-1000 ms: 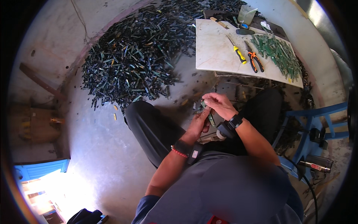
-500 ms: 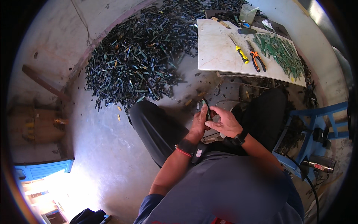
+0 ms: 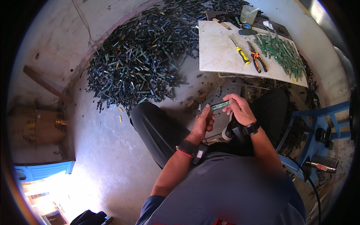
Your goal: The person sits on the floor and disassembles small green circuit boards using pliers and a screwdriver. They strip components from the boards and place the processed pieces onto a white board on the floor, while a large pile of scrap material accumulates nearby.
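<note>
A narrow green strip (image 3: 219, 106), like a slim piece of circuit board with a dark edge, spans the gap between my two hands above my lap. My left hand (image 3: 203, 122) is closed, pinching the strip's left end under the thumb. At its other end the fingers of my right hand (image 3: 240, 110) grip it between thumb and fingertips. Ahead of my knees lies a big heap of dark strips (image 3: 131, 67) on the floor. Many bare green strips (image 3: 283, 56) are piled on a white board (image 3: 215, 52) at the upper right.
On the board lie a yellow-handled screwdriver (image 3: 243, 55) and orange-handled pliers (image 3: 258, 62). Behind them stand a cloudy plastic cup (image 3: 248, 15) and a roll of tape (image 3: 246, 26). A blue chair (image 3: 318, 112) and a metal flask (image 3: 323, 165) are at my right.
My right hand has moved right and up, away from my left. The strip, earlier upright and mostly covered by the hands, now lies nearly level between them.
</note>
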Demonstrator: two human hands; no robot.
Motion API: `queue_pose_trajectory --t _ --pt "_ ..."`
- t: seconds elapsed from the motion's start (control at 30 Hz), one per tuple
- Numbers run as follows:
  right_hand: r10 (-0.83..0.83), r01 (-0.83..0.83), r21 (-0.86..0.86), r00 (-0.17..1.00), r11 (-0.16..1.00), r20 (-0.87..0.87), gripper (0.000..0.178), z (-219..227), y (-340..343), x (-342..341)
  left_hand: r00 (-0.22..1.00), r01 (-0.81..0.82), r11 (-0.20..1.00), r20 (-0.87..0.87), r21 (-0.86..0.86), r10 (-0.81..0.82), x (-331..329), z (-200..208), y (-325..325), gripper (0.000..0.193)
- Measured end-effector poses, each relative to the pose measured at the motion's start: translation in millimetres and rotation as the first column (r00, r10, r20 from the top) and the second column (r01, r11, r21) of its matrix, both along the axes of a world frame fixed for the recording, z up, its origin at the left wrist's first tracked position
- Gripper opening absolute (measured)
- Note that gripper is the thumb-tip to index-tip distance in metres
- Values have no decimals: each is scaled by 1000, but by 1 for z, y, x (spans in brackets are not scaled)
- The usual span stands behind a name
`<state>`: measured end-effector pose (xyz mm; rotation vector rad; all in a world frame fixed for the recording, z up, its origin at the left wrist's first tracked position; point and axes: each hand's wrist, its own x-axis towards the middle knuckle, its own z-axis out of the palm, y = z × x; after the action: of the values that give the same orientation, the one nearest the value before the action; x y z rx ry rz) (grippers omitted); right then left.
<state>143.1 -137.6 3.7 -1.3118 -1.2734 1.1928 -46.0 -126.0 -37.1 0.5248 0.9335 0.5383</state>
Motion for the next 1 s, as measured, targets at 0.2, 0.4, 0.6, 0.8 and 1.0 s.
queue_pose_trajectory --t 0.2,0.4,0.6,0.8,1.0 --pt "129 -143 -256 989 956 -70 23 7 5 11 998 61 995 -15 81 -60 3 8 -1 52" --pt "54 -170 -311 935 935 -350 24 -4 13 2 997 82 989 -13 127 -81 5 18 -3 51" --pt "2 -150 -291 891 945 -454 28 -16 14 6 999 -2 998 41 61 -1 2 8 0 50" --pt "-73 -25 -265 932 964 -355 30 -21 12 6 999 44 997 19 71 -46 3 12 0 51" --pt "-95 19 -233 943 972 -318 28 -27 11 4 996 86 995 17 55 -88 3 12 0 52"
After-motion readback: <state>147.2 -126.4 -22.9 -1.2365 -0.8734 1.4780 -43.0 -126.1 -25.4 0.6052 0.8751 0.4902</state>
